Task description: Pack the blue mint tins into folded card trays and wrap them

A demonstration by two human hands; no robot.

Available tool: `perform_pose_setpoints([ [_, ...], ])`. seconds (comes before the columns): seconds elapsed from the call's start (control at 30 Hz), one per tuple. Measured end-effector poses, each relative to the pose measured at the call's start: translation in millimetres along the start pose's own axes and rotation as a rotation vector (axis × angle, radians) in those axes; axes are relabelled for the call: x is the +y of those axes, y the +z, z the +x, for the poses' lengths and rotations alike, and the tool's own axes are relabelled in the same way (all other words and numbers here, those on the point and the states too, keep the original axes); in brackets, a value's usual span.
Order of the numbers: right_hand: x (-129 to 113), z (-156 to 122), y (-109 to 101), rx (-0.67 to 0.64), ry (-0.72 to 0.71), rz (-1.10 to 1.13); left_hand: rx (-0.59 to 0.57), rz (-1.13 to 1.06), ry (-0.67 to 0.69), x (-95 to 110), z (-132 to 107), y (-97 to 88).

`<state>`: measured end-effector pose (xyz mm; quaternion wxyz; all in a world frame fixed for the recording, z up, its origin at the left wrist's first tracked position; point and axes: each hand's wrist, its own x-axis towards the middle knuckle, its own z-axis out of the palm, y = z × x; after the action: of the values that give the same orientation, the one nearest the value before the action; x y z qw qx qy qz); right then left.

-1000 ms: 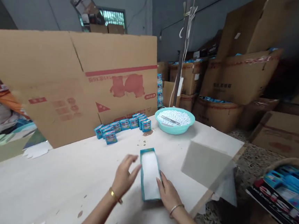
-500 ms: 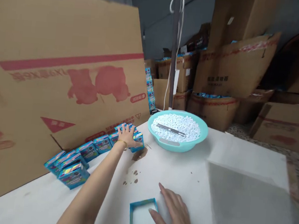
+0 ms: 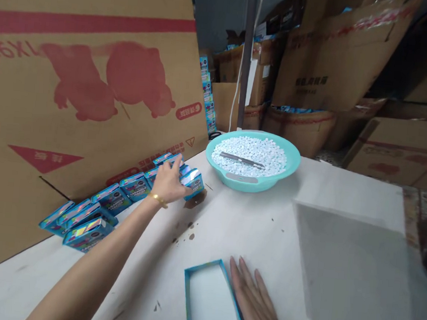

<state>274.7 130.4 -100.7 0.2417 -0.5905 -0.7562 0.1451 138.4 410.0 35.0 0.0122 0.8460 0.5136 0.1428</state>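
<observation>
My left hand (image 3: pixel 168 182) reaches over the far end of a row of small blue candy boxes (image 3: pixel 135 188), its fingers spread. Its thumb is against the side of the end box (image 3: pixel 193 182); a firm hold does not show. Nearer to me, a blue-edged open tray (image 3: pixel 211 299) with a white bottom lies on the table, cut off by the lower edge of the view. Flat along the tray's right side rests my right hand (image 3: pixel 257 303), fingers stretched out and holding nothing.
A turquoise basin (image 3: pixel 251 183) full of small white pellets stands beyond, with metal tweezers (image 3: pixel 241 160) on top. A large cardboard sheet (image 3: pixel 90 119) walls off the left. Behind the basin rise a metal post (image 3: pixel 247 58) and stacked cartons (image 3: pixel 310 79).
The view has tilted down and turned slightly. My left hand's fingers have curled a little over the boxes. My right hand has shifted from over the tray's corner to flat along its right edge.
</observation>
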Motion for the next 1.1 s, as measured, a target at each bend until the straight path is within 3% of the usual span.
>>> perform_pose_setpoints([
  [0.1, -16.1, -0.9, -15.5, -0.016, 0.095, 0.013, 0.043, -0.273, 0.034, 6.7, -56.2, -27.1],
  [0.2, -24.7, 0.8, -26.5, -0.023, 0.196, 0.039, -0.160, -0.539, 0.084, 18.7, -119.2, -54.0],
  [0.27, -25.2, 0.6, -29.7, -0.035, 0.204, 0.061, -0.279, -0.574, 0.127, 28.9, -152.4, -66.7],
  [0.37, -23.1, -2.3, -31.6, -0.064, 0.180, 0.086, -0.331, -0.440, 0.208, 44.5, -182.0, -76.3],
  [0.47, -22.1, -4.6, -29.1, -0.044, 0.170, 0.088, -0.318, -0.318, 0.253, 56.0, -193.9, -81.6],
  [0.63, -27.8, -6.6, -18.0, 0.085, 0.183, 0.098, -0.320, -0.322, 0.216, 62.2, -204.9, -83.6],
  [0.8, -36.4, -17.5, -19.9, 0.147, 0.191, 0.134, -0.430, -0.256, 0.191, 66.5, -202.9, -67.7],
  [0.93, -38.4, -28.4, -19.6, 0.174, 0.086, 0.094, -0.463, -0.159, 0.210, 77.1, -202.1, -51.3],
  [1.03, -35.3, -31.7, -14.2, 0.166, 0.026, 0.084, -0.452, -0.093, 0.297, 77.0, -198.4, -49.0],
  [1.1, -32.7, -31.5, -10.4, 0.153, 0.048, 0.108, -0.458, -0.109, 0.413, 66.2, -184.7, -54.1],
])
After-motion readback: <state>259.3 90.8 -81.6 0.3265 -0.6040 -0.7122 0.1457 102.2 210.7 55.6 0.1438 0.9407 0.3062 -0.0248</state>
